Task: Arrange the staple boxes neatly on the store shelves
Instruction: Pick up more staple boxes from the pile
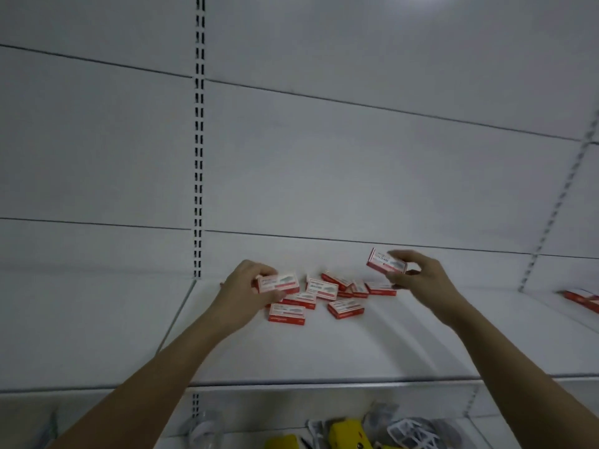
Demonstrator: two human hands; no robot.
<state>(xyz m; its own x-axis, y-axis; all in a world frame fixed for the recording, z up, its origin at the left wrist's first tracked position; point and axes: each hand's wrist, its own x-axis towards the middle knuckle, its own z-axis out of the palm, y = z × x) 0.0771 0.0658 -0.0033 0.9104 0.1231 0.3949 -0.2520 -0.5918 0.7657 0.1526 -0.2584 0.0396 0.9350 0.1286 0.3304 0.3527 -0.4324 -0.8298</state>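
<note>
Two hands [241, 288] [418, 280] gripping staple boxes [278, 282] [385, 261], shelf [324, 351]

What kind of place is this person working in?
Probably a shop aisle: white metal shelf with a slotted upright, many identical red staple boxes, and more goods on the shelf below.

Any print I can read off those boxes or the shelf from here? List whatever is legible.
Nothing reads.
Red-and-white staple box in the left hand, box at: label print blurred.
Red-and-white staple box in the right hand, box at: dark print, too blurred.
Loose red-and-white staple boxes on the white shelf: too small.
</note>
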